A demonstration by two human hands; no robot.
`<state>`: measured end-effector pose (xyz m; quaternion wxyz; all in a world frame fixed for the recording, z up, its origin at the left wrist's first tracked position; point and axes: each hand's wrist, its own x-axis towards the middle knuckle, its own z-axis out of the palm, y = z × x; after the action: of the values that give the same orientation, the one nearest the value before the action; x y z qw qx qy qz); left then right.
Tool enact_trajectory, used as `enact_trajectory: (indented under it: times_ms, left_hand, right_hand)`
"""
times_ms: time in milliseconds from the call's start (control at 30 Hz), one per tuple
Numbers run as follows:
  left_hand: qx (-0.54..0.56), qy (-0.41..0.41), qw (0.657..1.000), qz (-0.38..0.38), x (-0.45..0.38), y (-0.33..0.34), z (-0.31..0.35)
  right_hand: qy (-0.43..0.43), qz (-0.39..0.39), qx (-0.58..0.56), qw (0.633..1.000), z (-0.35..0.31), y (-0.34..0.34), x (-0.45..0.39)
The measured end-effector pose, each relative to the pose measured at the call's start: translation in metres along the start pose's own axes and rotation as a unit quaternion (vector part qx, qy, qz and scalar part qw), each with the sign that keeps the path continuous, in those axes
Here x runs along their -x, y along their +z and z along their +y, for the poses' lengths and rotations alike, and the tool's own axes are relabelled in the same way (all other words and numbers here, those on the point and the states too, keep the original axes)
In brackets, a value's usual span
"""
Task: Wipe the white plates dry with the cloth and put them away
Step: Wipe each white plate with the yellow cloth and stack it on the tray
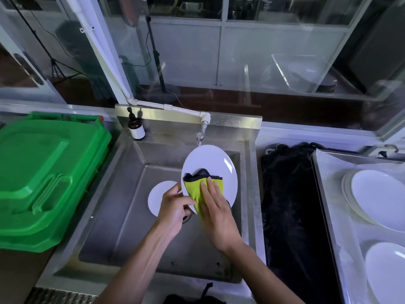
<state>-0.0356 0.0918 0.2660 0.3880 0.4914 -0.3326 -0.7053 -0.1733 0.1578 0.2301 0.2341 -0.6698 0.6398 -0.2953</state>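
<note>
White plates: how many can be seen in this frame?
At least 4: one held over the sink, one lying in the basin, a stack and another plate on the right tray. The stack's count is unclear.

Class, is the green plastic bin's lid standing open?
No: the green plastic bin left of the steel sink has its lid lying flat and closed.

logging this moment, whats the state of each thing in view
held plate: tilted over the sink, being wiped
cloth: pressed flat on the held plate
left hand: grips the held plate's lower edge
right hand: fingers straight, pressing the cloth
plate in sink: lying flat, untouched
tap: no water seen
green bin: lid closed
plates on tray: stacked
</note>
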Motion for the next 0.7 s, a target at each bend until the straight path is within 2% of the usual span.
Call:
enact_trajectory:
  times_ms: [200, 400, 700]
  left_hand:
    - [-0.009, -0.014, 1.000, 0.007, -0.001, -0.008, -0.009]
    - [-0.036, -0.039, 0.998, -0.020, 0.001, -0.012, -0.011]
    - [-0.076, -0.051, 0.993, -0.080, 0.005, -0.017, -0.005]
  right_hand:
    - [0.072, -0.009, 0.064, 0.995, 0.028, -0.001, -0.003]
    - [0.123, -0.005, 0.105, 0.987, 0.042, -0.018, -0.028]
    - [0.048, 0.002, 0.110, 0.993, 0.030, -0.024, -0.041]
